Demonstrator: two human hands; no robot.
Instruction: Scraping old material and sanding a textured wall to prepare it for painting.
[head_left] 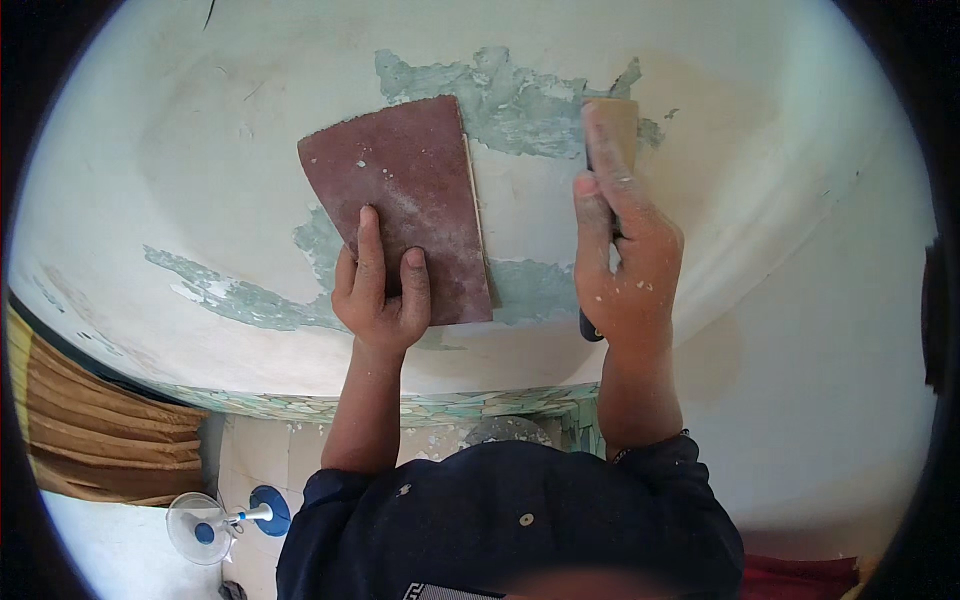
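Note:
My left hand (382,295) grips a dark red sheet of sandpaper (420,170), with two digits on its dusty front and the rest partly hidden behind it. A pale layer shows along the sheet's right edge. In my right hand (635,260) is a putty knife; its tan-looking blade (622,125) points up, one finger lies stretched along it, and the dark handle end (590,327) sticks out below my palm. The blade is at a grey-green bare patch (530,110) on the off-white wall (250,190). Whether the blade touches the wall I cannot tell. Dust and flakes cling to my right hand.
More bare patches (240,295) (540,290) mark the wall lower down. A mosaic-patterned band (450,407) runs along its bottom. At the lower left are a brown curtain (110,425) and a blue-and-white fan (205,530). Flakes lie on the tiled floor (300,450); red cloth (800,575) shows lower right.

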